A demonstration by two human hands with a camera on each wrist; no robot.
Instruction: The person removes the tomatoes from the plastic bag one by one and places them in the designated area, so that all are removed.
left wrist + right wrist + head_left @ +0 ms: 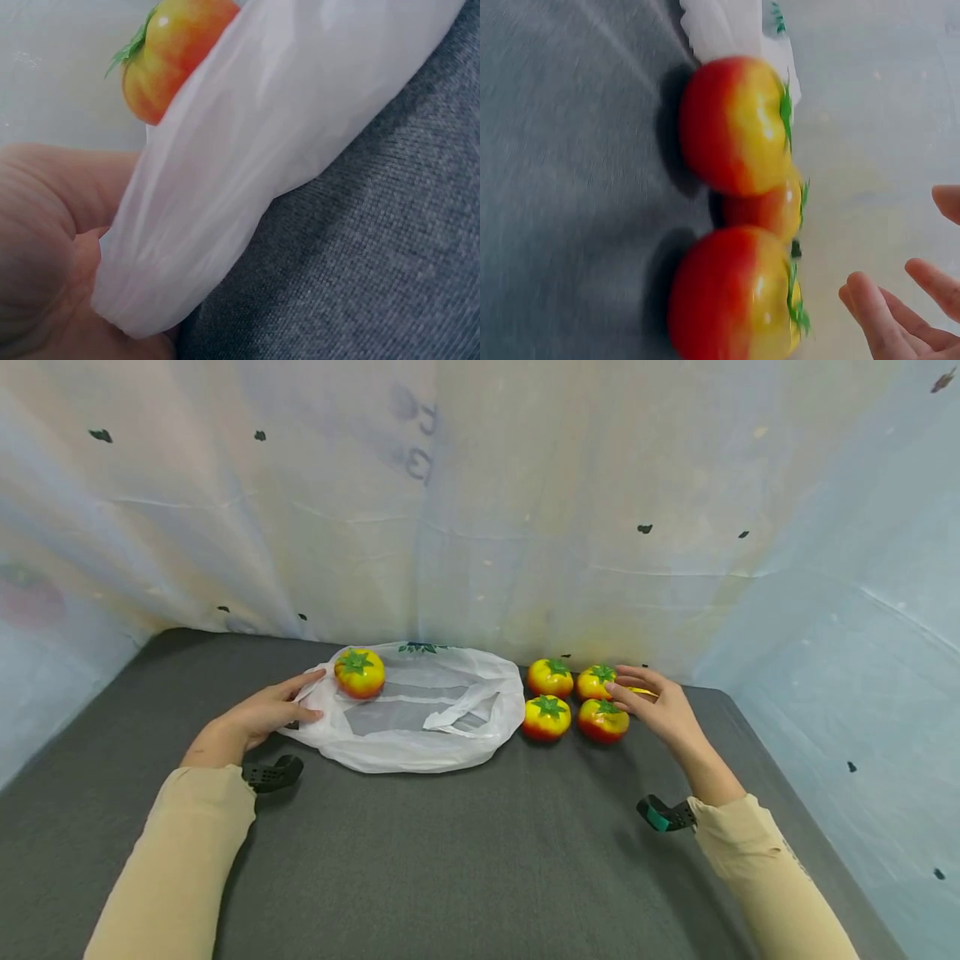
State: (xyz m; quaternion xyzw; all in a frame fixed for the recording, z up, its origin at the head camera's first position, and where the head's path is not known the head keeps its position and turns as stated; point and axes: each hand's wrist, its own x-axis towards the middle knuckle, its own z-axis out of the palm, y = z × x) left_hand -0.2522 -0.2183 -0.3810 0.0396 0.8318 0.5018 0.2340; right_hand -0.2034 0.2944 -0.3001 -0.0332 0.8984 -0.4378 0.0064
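Note:
A white plastic bag (420, 758) lies with its mouth spread wide on the grey surface. My left hand (268, 717) holds the bag's left end between thumb and fingers, and its gathered edge runs into the palm in the left wrist view. One yellow-red tomato (360, 674) with a green leafy top sits at the left side of the bag's mouth. Right of the bag, several like tomatoes (546, 718) stand close together. Over the rightmost ones hovers my right hand (654, 700), fingers spread and holding nothing. Behind its fingers shows a yellow patch (642, 691), mostly hidden.
The dark grey cloth (420, 860) covers the tabletop. Pale plastic sheeting (480, 527) hangs along the back edge and at both sides. Black bands (273, 774) circle both wrists below beige sleeves.

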